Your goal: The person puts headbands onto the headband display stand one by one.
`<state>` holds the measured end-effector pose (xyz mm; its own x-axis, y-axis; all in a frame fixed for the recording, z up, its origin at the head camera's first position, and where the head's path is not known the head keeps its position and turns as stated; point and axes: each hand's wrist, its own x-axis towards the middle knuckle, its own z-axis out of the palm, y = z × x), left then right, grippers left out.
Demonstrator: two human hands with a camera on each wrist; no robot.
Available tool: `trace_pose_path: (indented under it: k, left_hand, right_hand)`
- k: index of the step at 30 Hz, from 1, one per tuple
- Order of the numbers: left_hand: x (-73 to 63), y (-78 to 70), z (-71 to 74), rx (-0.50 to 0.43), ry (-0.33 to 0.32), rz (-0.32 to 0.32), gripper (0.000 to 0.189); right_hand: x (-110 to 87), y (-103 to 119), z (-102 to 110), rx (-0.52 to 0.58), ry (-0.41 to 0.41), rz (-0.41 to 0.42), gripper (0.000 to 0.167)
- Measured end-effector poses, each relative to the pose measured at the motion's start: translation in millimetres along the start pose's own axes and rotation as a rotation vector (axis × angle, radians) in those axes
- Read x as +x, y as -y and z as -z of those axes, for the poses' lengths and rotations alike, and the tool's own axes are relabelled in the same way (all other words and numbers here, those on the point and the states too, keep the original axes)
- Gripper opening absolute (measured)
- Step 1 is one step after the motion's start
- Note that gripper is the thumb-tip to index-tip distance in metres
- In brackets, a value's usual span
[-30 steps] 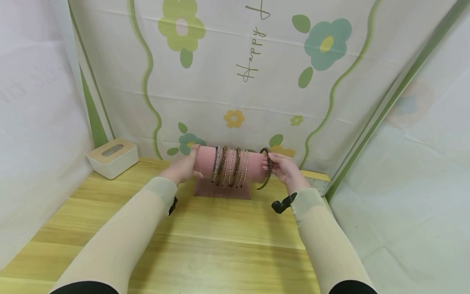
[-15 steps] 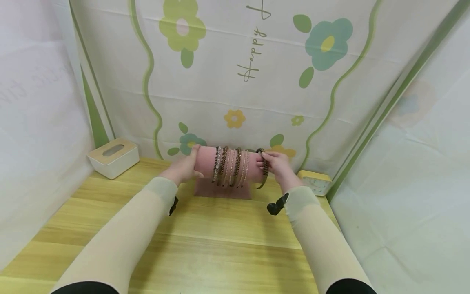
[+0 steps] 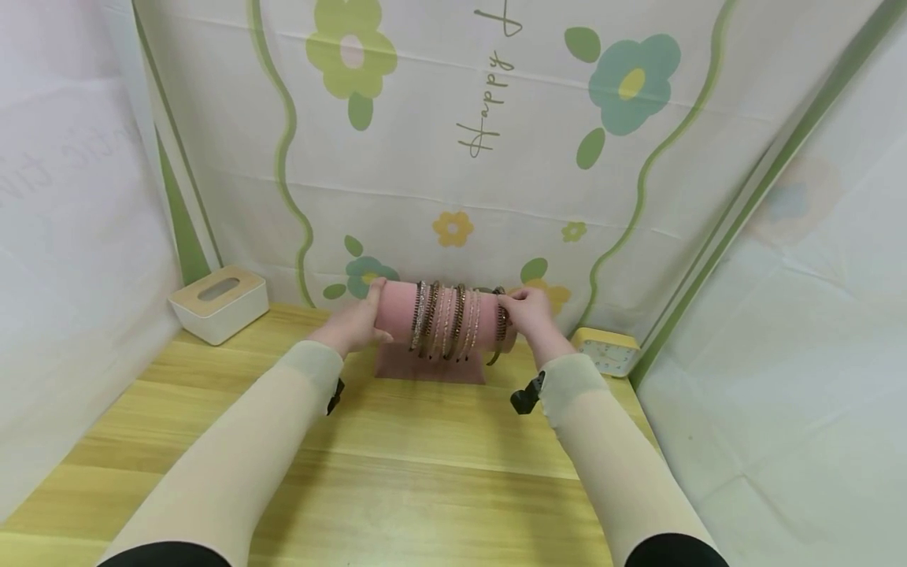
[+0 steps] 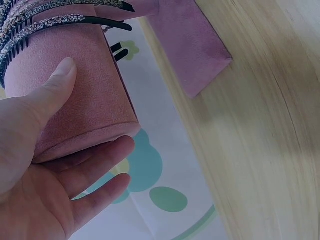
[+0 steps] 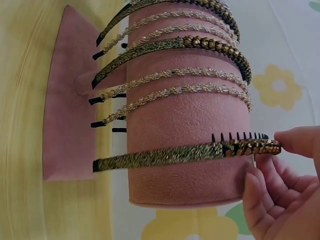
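A pink velvet headband stand [image 3: 395, 309], a horizontal cylinder on a flat base, stands at the back of the table. My left hand [image 3: 352, 321] holds its left end; in the left wrist view the thumb [image 4: 56, 86] lies along the cylinder and the fingers are at its end and far side. Several glittery and beaded headbands [image 5: 175, 91] sit side by side around the cylinder. At the right end, my right hand [image 3: 533, 315] pinches a bronze-beaded headband [image 5: 165, 157] with small comb teeth. That headband spans the cylinder, apart from the others.
A white tissue box [image 3: 220, 305] with a wooden lid is at the back left. Behind my right hand stands a yellow-topped clock [image 3: 608, 352]. A flower-print cloth [image 3: 453, 173] hangs close behind the stand, over the wooden table [image 3: 425, 472].
My right hand has moved left with the bronze-beaded headband, from the cylinder's right end to farther along it. More of the clock now shows. My left hand stays put.
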<state>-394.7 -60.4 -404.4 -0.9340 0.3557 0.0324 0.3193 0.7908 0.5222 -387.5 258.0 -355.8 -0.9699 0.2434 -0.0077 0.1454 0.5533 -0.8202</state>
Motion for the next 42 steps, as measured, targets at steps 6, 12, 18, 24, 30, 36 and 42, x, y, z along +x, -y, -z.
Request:
trace_pose_path:
  k: [6, 12, 18, 24, 30, 36, 42]
  left_hand:
    - [0.4, 1.1, -0.4, 0.007, 0.001, 0.000, 0.114]
    - [0.5, 1.6, -0.9, 0.003, -0.010, -0.002, 0.113]
    - [1.9, 2.6, -1.1, 0.010, -0.003, 0.005, 0.115]
    - [2.6, 3.5, -0.8, 0.025, 0.011, 0.008, 0.117]
    - [2.2, 3.1, -1.1, 0.021, 0.004, 0.006, 0.116]
    - [3.4, 4.3, -1.4, 0.010, 0.008, 0.013, 0.118]
    - [3.4, 4.1, -0.8, 0.010, 0.011, 0.012, 0.117]
  right_hand:
    - [0.8, 0, -4, -0.088, 0.018, 0.028, 0.028]
    - [3.2, 0, -6, -0.105, 0.012, 0.033, 0.028]
    - [3.6, 0, -7, -0.131, 0.003, 0.042, 0.027]
    - [2.3, -2, -8, -0.107, -0.006, 0.072, 0.025]
    - [4.7, -10, 2, -0.060, 0.016, 0.182, 0.024]
    - [9.7, -22, 20, -0.257, 0.266, 0.453, 0.066]
    - [12.7, -30, 25, -0.350, 0.428, 0.508, 0.083]
